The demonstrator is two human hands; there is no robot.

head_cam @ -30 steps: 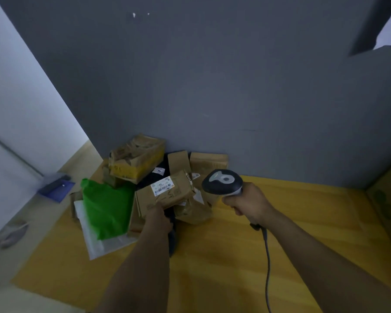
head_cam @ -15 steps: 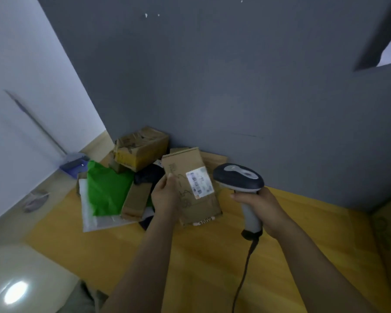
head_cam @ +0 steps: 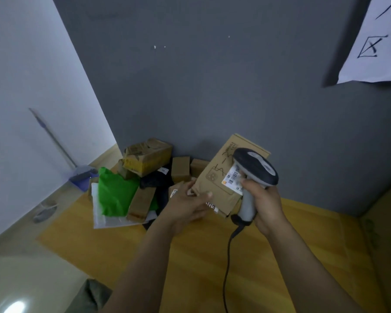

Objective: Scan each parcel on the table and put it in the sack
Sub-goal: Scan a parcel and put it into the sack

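Note:
My left hand (head_cam: 186, 205) grips the lower left edge of a flat brown cardboard parcel (head_cam: 221, 175) and holds it tilted above the wooden table (head_cam: 269, 267). A white barcode label (head_cam: 233, 177) faces me on the parcel. My right hand (head_cam: 264, 199) grips the handle of a grey and black barcode scanner (head_cam: 255, 166), whose head sits right over the label. The scanner's black cable (head_cam: 227, 263) hangs down to the table. No sack is identifiable in view.
A pile of parcels lies at the table's far left corner: a battered yellow-brown box (head_cam: 147, 157), a green bag (head_cam: 115, 193), a white mailer (head_cam: 106, 218), small brown boxes (head_cam: 180, 169). A grey wall stands behind. A broom (head_cam: 54, 143) leans at left.
My left hand lifted the brown parcel off the pile and turned it rightwards. The scanner head has closed in over the barcode label.

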